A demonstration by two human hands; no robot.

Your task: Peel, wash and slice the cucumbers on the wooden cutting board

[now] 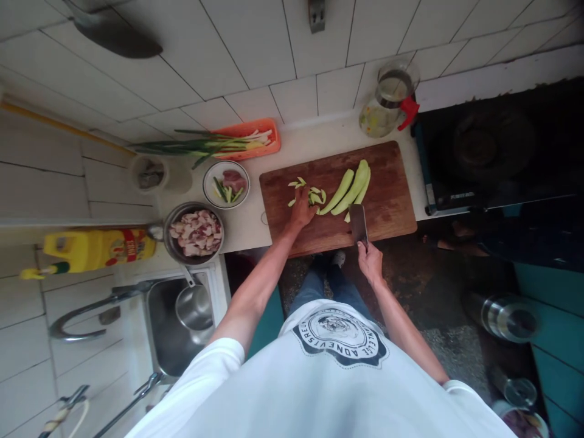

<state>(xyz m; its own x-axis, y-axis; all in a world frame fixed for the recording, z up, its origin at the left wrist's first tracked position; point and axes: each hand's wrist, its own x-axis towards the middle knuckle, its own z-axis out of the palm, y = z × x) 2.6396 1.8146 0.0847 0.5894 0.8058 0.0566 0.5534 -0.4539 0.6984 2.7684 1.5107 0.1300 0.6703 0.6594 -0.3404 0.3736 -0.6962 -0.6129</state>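
gripping a cleaver (358, 223), right hand (370, 263); left hand (303, 210) presses slices (314, 196); bowl (194, 233) holds meat.

3 long pale green peeled strips (350, 190) lie diagonally beside small cut slices (312, 194); steel cleaver (358, 224) rests flat.

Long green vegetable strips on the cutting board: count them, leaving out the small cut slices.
3, side by side mid-board: one leftmost, one in the middle, one rightmost, its lower end beside the knife. More could be hidden underneath.
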